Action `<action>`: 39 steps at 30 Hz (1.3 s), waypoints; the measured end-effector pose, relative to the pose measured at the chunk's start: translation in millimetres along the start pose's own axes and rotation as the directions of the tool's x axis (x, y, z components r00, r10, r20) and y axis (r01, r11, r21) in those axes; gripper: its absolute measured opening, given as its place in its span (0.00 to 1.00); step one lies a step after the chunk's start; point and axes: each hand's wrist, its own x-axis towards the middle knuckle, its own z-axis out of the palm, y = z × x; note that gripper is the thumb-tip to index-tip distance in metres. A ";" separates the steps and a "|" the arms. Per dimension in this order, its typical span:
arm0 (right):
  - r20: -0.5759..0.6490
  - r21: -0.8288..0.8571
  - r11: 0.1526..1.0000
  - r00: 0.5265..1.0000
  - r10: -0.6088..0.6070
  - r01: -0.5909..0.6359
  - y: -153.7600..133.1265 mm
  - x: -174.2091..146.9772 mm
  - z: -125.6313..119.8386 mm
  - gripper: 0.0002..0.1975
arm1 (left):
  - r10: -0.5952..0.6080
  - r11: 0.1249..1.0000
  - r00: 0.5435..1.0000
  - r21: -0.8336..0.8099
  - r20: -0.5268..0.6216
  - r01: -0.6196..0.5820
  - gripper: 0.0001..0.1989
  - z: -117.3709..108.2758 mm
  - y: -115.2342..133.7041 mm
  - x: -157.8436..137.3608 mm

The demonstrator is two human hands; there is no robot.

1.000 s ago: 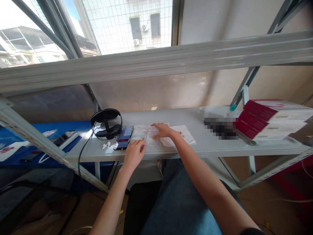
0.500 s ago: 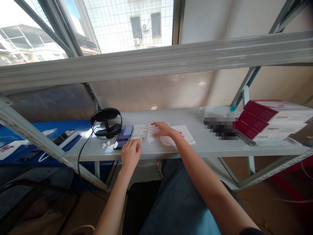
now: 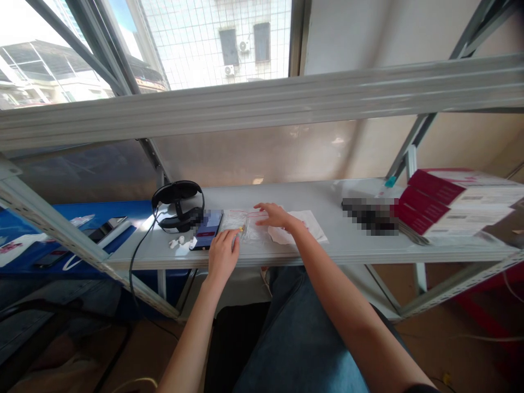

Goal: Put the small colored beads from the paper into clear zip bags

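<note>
My left hand (image 3: 224,252) is at the front of the shelf with its fingers bent together. A small yellow piece (image 3: 241,230) shows at its fingertips; its kind is too small to make out. Just ahead lie clear plastic zip bags (image 3: 234,218) with reddish seal lines. My right hand (image 3: 274,215) reaches over another clear bag (image 3: 257,233), thumb and fingers apart, with nothing visible between them. Beneath the right wrist is a white paper or pouch (image 3: 314,225) with red marks, partly hidden. To the left of the bags lies a phone (image 3: 208,230).
Black headphones (image 3: 180,204) and white earbuds (image 3: 177,242) sit on the shelf (image 3: 254,194) at left. A pixelated dark item (image 3: 370,215) and stacked red-and-white boxes (image 3: 446,204) lie right. A metal crossbeam (image 3: 262,103) spans above. A black cable (image 3: 131,267) hangs over the front edge.
My left hand has shifted slightly right and up toward the bags, and the yellow piece has moved with its fingertips. My right hand stays almost in place.
</note>
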 end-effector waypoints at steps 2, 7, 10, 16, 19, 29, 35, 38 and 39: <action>-0.021 0.000 1.000 1.000 0.000 0.000 0.3 -0.5 -1.6 0.26 | 0.014 0.999 1.000 0.049 0.022 -0.015 0.14 -3.0 -9.0 7.1; -0.112 -0.019 1.000 0.994 -0.015 0.013 -1.5 -0.7 -6.4 0.14 | 0.048 0.991 0.980 0.117 0.194 -0.072 0.13 -2.8 -25.1 23.2; -0.161 -0.022 0.999 0.986 -0.031 0.028 -3.0 -1.0 -8.1 0.10 | 0.042 0.991 0.982 0.120 0.186 -0.065 0.13 1.3 -25.8 26.4; -0.186 -0.038 0.999 0.982 -0.028 0.021 -3.9 -2.6 -8.3 0.10 | 0.041 0.998 0.994 0.052 0.104 -0.047 0.11 4.9 -23.8 27.8; -0.214 -0.017 0.999 0.976 -0.033 0.030 -4.7 -4.0 -10.3 0.11 | 0.048 0.993 0.998 0.108 0.034 -0.052 0.11 0.7 -23.2 29.2; -0.139 -0.076 0.996 0.989 -0.051 0.040 -6.9 -6.9 -9.1 0.08 | 0.058 0.967 0.998 0.247 0.034 -0.065 0.09 -8.4 -21.8 20.5; -0.138 0.154 0.987 0.990 -0.030 0.051 -5.8 -8.3 -14.7 0.06 | 0.024 0.988 1.000 0.152 0.010 -0.025 0.12 5.8 -16.6 26.5; -0.142 0.451 0.885 0.988 -0.060 0.119 0.4 -9.1 -21.2 0.07 | 0.054 0.990 0.996 0.123 0.068 -0.062 0.13 13.1 -14.9 22.6; -0.164 0.530 0.838 0.985 -0.050 0.130 2.5 -8.9 -23.2 0.08 | 0.058 0.991 0.995 0.115 0.077 -0.067 0.12 14.0 -14.4 20.5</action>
